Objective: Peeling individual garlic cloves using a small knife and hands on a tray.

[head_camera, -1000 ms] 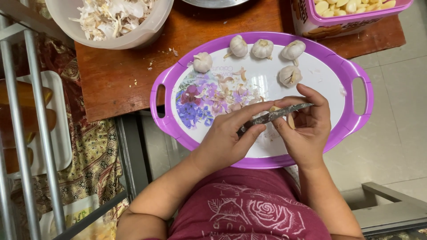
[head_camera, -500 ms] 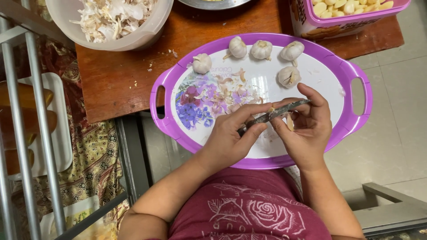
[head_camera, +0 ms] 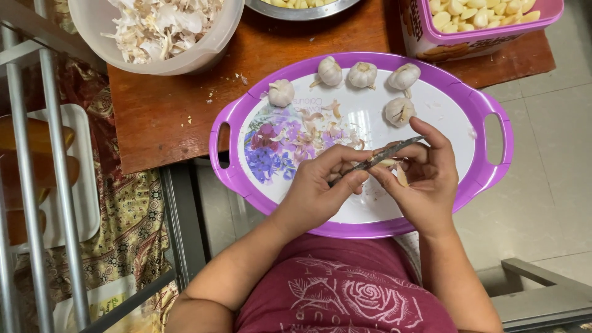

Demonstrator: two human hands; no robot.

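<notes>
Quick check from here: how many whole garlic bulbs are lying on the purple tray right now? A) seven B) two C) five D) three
C: five whole garlic bulbs lie along the far side of the purple tray, four in an arc and one just nearer the hands.

The tray lies half on the surface, its near edge over the person's lap. On the tray's far part sit four garlic bulbs; peel scraps lie on its middle. Both hands meet above the tray's near half. Beyond the tray's far left stands a bowl of skins; beyond its far right, a tub of peeled cloves; between them, a metal bowl.
</notes>
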